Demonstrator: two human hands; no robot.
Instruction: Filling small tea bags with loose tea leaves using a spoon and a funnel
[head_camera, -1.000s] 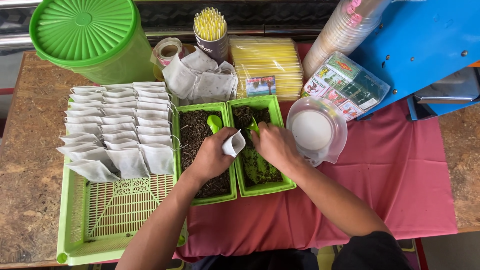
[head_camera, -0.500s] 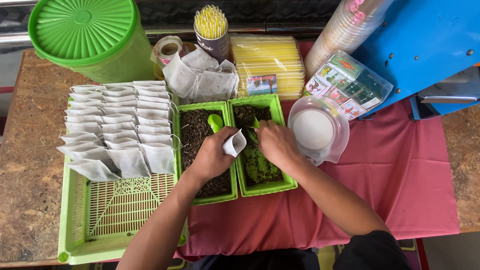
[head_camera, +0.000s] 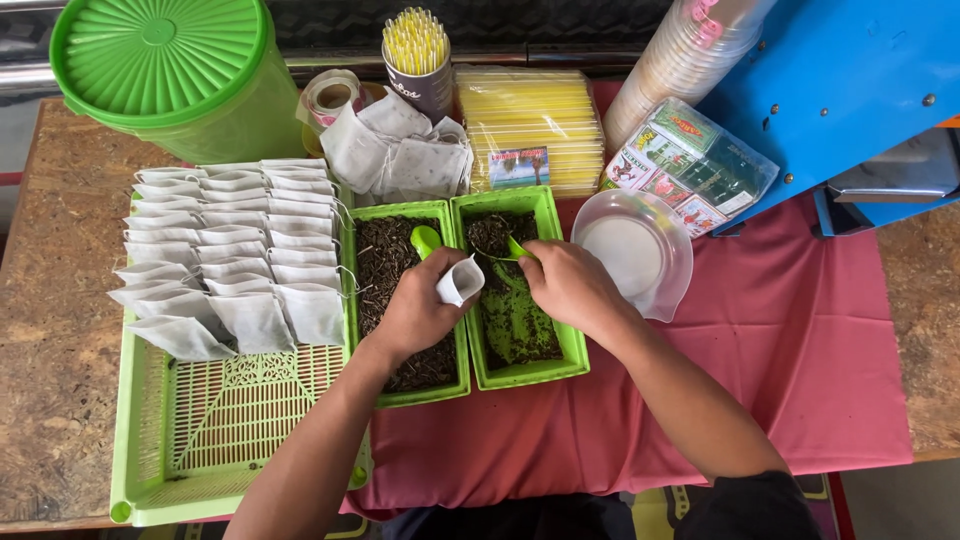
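Observation:
My left hand (head_camera: 418, 310) holds a small white paper filter bag (head_camera: 459, 281) with its mouth open, above the left green tray (head_camera: 405, 392) of dark loose tea. My right hand (head_camera: 566, 284) grips a green scoop (head_camera: 509, 250) loaded with dark tea, over the right green tray (head_camera: 530, 372), just right of the bag. A second green scoop (head_camera: 425, 240) lies in the left tray.
A green slotted basket (head_camera: 200, 440) at left holds several rows of filled white bags (head_camera: 235, 250). Behind are a green lidded bucket (head_camera: 170, 70), tape roll (head_camera: 330, 97), empty bags (head_camera: 395, 150), straws cup (head_camera: 415, 55), yellow packets (head_camera: 530, 125), stacked cups (head_camera: 680, 60), clear bowl (head_camera: 640, 250), blue machine (head_camera: 850, 90).
My right hand has drawn the scoop slightly down and toward the bag. My left hand and the bag have barely moved.

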